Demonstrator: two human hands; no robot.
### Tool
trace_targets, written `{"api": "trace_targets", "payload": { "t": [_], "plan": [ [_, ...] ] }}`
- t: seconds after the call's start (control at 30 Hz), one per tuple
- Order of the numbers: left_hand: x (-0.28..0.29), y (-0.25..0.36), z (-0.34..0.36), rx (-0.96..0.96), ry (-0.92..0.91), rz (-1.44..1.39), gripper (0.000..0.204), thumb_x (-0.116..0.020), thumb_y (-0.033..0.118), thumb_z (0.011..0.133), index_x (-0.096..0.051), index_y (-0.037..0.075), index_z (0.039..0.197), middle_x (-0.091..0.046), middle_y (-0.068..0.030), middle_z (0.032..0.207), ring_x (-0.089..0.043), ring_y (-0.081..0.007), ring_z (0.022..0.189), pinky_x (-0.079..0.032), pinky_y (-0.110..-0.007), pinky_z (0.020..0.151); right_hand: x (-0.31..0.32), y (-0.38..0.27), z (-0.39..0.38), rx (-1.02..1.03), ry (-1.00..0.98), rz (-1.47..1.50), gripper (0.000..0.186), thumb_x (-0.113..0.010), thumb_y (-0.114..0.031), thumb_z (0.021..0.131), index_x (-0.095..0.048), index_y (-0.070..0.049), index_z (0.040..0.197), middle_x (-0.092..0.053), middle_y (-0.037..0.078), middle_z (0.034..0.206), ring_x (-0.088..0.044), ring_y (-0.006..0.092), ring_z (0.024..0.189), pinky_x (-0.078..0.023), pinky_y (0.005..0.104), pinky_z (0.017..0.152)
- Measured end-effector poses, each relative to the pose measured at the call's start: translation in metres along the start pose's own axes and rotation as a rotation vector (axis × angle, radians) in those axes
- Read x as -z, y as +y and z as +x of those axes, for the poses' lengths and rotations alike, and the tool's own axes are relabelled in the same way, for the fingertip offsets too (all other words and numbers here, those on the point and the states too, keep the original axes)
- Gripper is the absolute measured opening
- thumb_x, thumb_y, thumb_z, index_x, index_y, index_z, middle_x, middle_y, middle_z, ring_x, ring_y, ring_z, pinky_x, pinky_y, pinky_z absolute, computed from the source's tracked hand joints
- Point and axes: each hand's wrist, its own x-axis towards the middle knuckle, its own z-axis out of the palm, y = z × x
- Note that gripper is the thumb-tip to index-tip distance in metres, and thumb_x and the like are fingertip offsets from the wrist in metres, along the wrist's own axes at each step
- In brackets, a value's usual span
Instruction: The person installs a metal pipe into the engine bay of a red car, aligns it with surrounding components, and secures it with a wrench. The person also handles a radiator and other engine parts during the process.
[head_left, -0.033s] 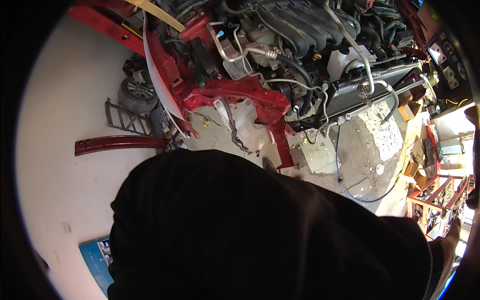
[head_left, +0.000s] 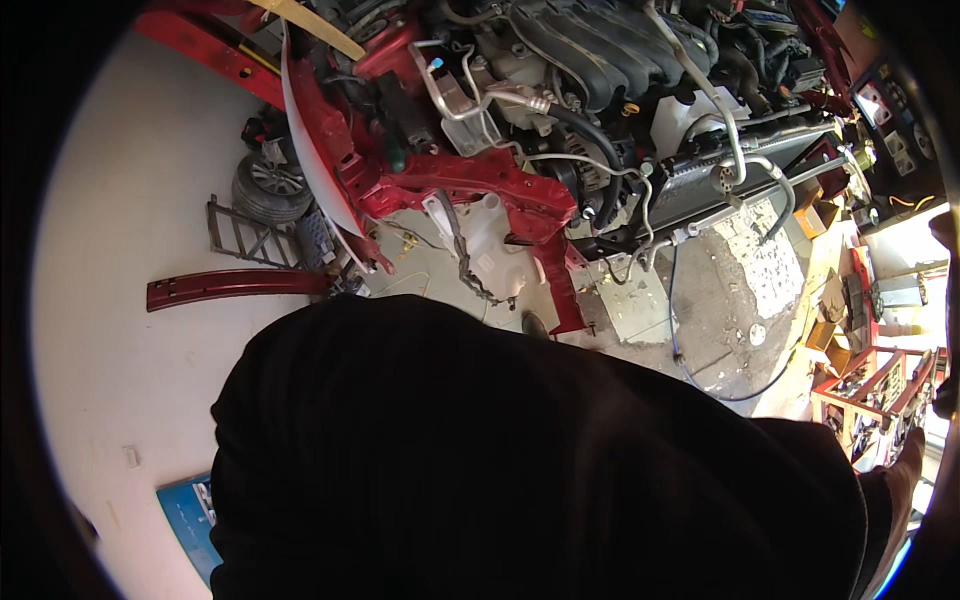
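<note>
A black sleeve (head_left: 520, 450) fills the lower middle, very close, and runs from a bend at the left to a cuff at the right. It seems to be my left arm laid across in front of me. Past the cuff, my left hand (head_left: 900, 485) shows in part at the right rim. One fingertip points upward there; the other fingers are hidden, and I cannot make out anything held. Behind it in the picture is a red metal rack (head_left: 860, 405) of tools. My right hand does not show clearly.
Ahead stands a stripped red car front (head_left: 470, 180) with its engine (head_left: 610, 50) and radiator (head_left: 740, 180) exposed. A blue hose (head_left: 685, 365) curls over the floor. A wheel (head_left: 275, 185), a metal frame (head_left: 250, 235) and a dark red bar (head_left: 235, 290) are at the left.
The view has shifted slightly, so the car and floor things sit a little farther left and up. My sleeve's upper edge has risen a little.
</note>
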Motion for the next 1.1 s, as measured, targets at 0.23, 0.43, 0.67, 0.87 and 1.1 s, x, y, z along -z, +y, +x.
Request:
{"api": "trace_targets", "payload": {
  "t": [0.23, 0.43, 0.67, 0.87, 1.1],
  "plan": [
    [0.042, -0.018, -0.035, 0.038, -0.097, -0.116, 0.039, -0.073, 0.028, 0.093, -0.071, 0.007, 0.126, -0.071, -0.0106, 0.100, -0.072, -0.0283, 0.101, -0.054, -0.052, 0.100, 0.015, -0.012, -0.022, 0.032, 0.138, -0.008, 0.044, -0.078, -0.041, 0.083, -0.077, -0.007, 0.112, -0.077, 0.025, 0.115, -0.072, 0.0433, 0.117, -0.058, 0.0506, 0.098],
    [0.025, -0.083, -0.126, 0.362, -0.088, -0.453, 0.055, -0.079, 0.035, 0.093, -0.067, 0.009, 0.139, -0.073, -0.0114, 0.114, -0.072, -0.0284, 0.110, -0.054, -0.049, 0.098, 0.063, -0.067, -0.046, 0.432, 0.306, 0.119, 0.033, -0.081, -0.029, 0.078, -0.068, -0.001, 0.090, -0.071, 0.024, 0.095, -0.069, 0.0475, 0.097, -0.054, 0.0525, 0.082],
    [-0.044, -0.103, -0.237, 1.090, -0.140, -0.433, 0.051, -0.078, 0.029, 0.096, -0.066, 0.003, 0.138, -0.075, -0.0178, 0.121, -0.075, -0.0318, 0.106, -0.059, -0.042, 0.092, 0.192, -0.171, -0.159, 0.933, 0.457, 0.211, 0.023, -0.076, -0.007, 0.076, -0.055, 0.000, 0.083, -0.060, 0.020, 0.090, -0.062, 0.0458, 0.080, -0.050, 0.0477, 0.070],
    [-0.093, -0.117, -0.293, 1.145, 0.117, -0.506, 0.049, -0.078, 0.026, 0.097, -0.067, 0.002, 0.138, -0.076, -0.0173, 0.120, -0.077, -0.0271, 0.100, -0.060, -0.039, 0.088, 0.257, -0.241, -0.212, 1.123, 0.645, 0.291, 0.034, -0.076, 0.001, 0.073, -0.050, -0.002, 0.095, -0.066, 0.020, 0.099, -0.063, 0.0441, 0.078, -0.052, 0.0439, 0.069],
    [-0.277, -0.119, -0.455, 1.290, -0.235, -0.654, 0.057, -0.067, 0.046, 0.103, -0.065, 0.010, 0.146, -0.074, -0.0163, 0.133, -0.071, -0.0304, 0.119, -0.055, -0.042, 0.103, 0.283, -0.301, -0.244, 1.098, 0.806, 0.300, 0.064, -0.077, -0.002, 0.076, -0.058, 0.001, 0.137, -0.069, 0.021, 0.116, -0.073, 0.0372, 0.099, -0.059, 0.0418, 0.086]
  ]
}}
